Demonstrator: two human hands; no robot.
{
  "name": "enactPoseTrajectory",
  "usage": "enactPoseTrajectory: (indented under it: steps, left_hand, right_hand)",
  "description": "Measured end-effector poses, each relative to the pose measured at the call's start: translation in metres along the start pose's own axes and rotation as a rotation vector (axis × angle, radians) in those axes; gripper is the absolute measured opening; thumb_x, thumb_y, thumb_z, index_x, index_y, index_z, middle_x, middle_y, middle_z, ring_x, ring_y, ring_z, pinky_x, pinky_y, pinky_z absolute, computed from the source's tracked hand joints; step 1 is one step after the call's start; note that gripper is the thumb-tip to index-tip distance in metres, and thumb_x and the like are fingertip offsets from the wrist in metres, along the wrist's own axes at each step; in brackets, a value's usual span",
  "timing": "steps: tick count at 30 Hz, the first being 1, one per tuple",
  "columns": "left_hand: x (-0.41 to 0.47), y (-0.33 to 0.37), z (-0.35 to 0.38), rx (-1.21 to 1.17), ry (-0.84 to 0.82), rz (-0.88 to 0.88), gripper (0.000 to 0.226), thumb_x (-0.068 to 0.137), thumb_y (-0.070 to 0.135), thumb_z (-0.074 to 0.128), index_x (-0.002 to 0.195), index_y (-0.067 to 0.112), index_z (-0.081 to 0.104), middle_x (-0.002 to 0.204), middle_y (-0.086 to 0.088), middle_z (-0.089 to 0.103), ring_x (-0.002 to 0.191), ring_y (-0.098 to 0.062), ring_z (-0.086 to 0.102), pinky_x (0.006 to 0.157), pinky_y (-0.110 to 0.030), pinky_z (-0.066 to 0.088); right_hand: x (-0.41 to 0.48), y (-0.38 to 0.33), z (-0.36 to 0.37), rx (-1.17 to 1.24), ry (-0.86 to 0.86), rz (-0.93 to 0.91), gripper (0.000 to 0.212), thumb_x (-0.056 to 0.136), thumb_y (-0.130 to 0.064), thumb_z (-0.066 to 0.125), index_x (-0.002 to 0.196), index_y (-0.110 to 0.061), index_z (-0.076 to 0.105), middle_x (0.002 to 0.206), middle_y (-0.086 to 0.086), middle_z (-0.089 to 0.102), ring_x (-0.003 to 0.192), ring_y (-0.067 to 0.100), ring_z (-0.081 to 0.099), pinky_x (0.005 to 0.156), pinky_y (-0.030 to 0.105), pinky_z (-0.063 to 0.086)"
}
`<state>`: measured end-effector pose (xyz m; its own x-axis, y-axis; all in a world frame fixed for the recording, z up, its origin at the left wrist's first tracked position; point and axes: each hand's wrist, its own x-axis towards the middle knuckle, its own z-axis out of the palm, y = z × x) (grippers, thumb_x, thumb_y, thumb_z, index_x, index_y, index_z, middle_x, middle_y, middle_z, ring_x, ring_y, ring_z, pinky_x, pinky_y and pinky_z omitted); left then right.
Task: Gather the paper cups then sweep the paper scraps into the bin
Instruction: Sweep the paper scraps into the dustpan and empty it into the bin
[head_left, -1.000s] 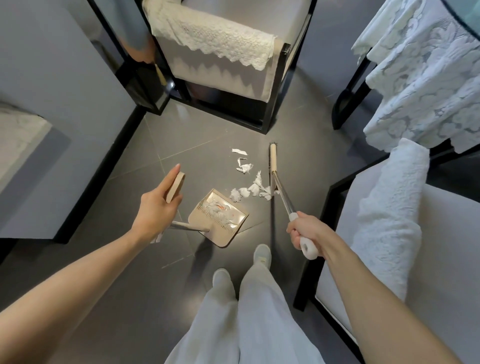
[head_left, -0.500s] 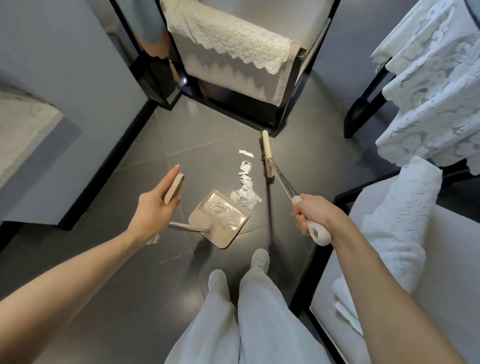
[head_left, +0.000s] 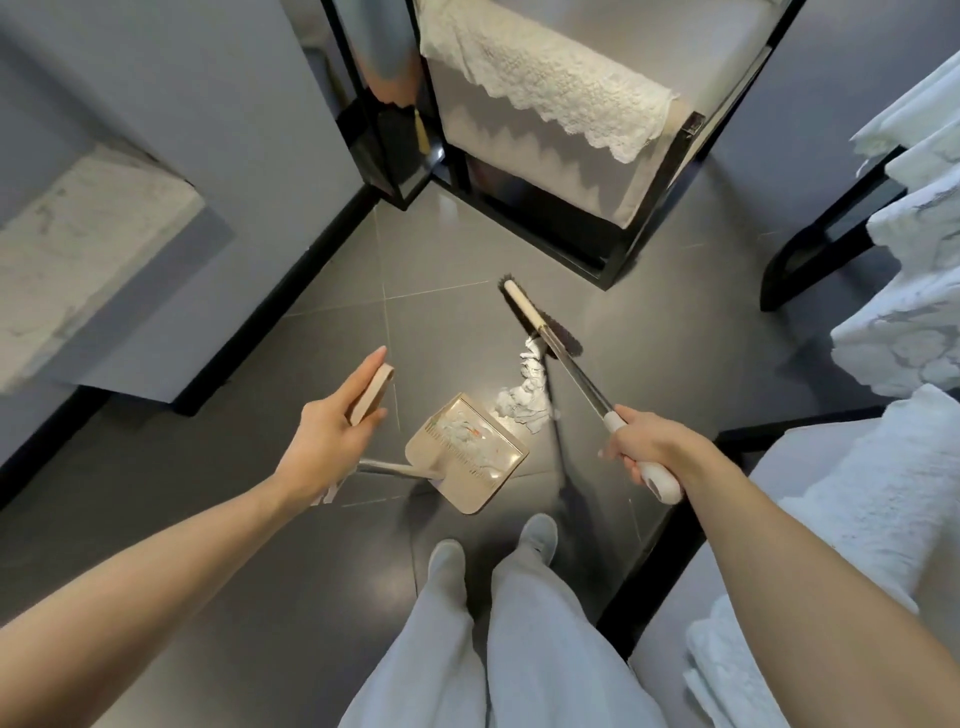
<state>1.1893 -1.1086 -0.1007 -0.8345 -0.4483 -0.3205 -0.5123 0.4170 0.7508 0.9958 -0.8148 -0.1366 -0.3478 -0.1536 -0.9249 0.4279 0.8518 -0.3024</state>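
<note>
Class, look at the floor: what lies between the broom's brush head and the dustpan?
In the head view, a trail of white paper scraps lies between the brush head and the dustpan, reaching the pan's open edge.

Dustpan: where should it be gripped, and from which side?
Take the flat beige grip atop its long shaft, coming from the left, as the left hand holds it now. The dustpan tray lies on the floor with its mouth toward the paper scraps and broom on the right, so that side should probably stay clear.
</note>
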Motion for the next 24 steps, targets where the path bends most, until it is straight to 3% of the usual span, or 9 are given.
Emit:
enactPoseTrajectory:
  steps: [3, 7, 9, 13, 16, 24]
  left_hand:
    - [-0.001, -0.002, 0.010, -0.012, -0.014, 0.009, 0.073, 0.094, 0.013, 0.059, 0.126, 0.068, 0.025, 0.127, 0.019, 0.048, 0.096, 0.001, 0.057, 0.081, -0.013, 0.044]
    - [0.010, -0.002, 0.017, -0.013, 0.013, 0.052, 0.070, 0.094, 0.013, 0.059, 0.131, 0.062, 0.026, 0.118, 0.016, 0.053, 0.088, -0.005, 0.061, 0.071, -0.007, 0.044]
    - [0.018, 0.000, 0.020, -0.015, 0.022, 0.074, 0.070, 0.094, 0.013, 0.059, 0.136, 0.058, 0.026, 0.116, 0.015, 0.053, 0.086, -0.004, 0.060, 0.072, -0.010, 0.044]
    - [0.026, 0.000, 0.019, -0.018, 0.015, 0.131, 0.069, 0.096, 0.013, 0.057, 0.146, 0.048, 0.026, 0.117, 0.014, 0.050, 0.085, 0.005, 0.056, 0.071, -0.006, 0.042]
    - [0.025, -0.003, 0.013, -0.031, -0.001, 0.160, 0.069, 0.096, 0.013, 0.056, 0.146, 0.048, 0.025, 0.113, 0.013, 0.049, 0.078, 0.003, 0.057, 0.061, -0.005, 0.046]
    - [0.009, -0.018, -0.001, -0.060, -0.047, 0.161, 0.071, 0.097, 0.012, 0.054, 0.145, 0.052, 0.022, 0.123, 0.008, 0.044, 0.079, -0.007, 0.058, 0.056, -0.002, 0.042]
  right_hand:
    - [-0.006, 0.011, 0.011, 0.087, -0.074, 0.078, 0.074, 0.086, -0.002, 0.055, 0.147, -0.032, 0.026, 0.069, 0.010, 0.052, 0.049, 0.013, 0.042, 0.055, 0.029, 0.040]
    - [-0.031, 0.030, 0.036, 0.287, -0.104, 0.157, 0.080, 0.085, 0.004, 0.048, 0.145, -0.045, 0.027, 0.063, 0.007, 0.054, 0.043, 0.008, 0.040, 0.043, 0.020, 0.039]
    - [-0.049, 0.036, 0.051, 0.339, -0.131, 0.166, 0.079, 0.086, 0.005, 0.047, 0.144, -0.046, 0.029, 0.051, 0.003, 0.052, 0.040, 0.007, 0.039, 0.038, 0.019, 0.038]
    - [-0.087, 0.047, 0.072, 0.350, -0.199, 0.164, 0.066, 0.088, 0.007, 0.045, 0.136, -0.039, 0.042, 0.053, 0.002, 0.044, 0.039, 0.006, 0.035, 0.034, 0.016, 0.033]
    - [-0.113, 0.056, 0.075, 0.341, -0.212, 0.133, 0.065, 0.088, 0.007, 0.046, 0.131, -0.042, 0.043, 0.056, 0.002, 0.040, 0.040, 0.007, 0.033, 0.034, 0.016, 0.031]
    - [-0.160, 0.079, 0.085, 0.413, -0.111, 0.036, 0.071, 0.087, 0.006, 0.048, 0.143, -0.037, 0.037, 0.053, 0.003, 0.041, 0.039, 0.008, 0.032, 0.033, 0.017, 0.030]
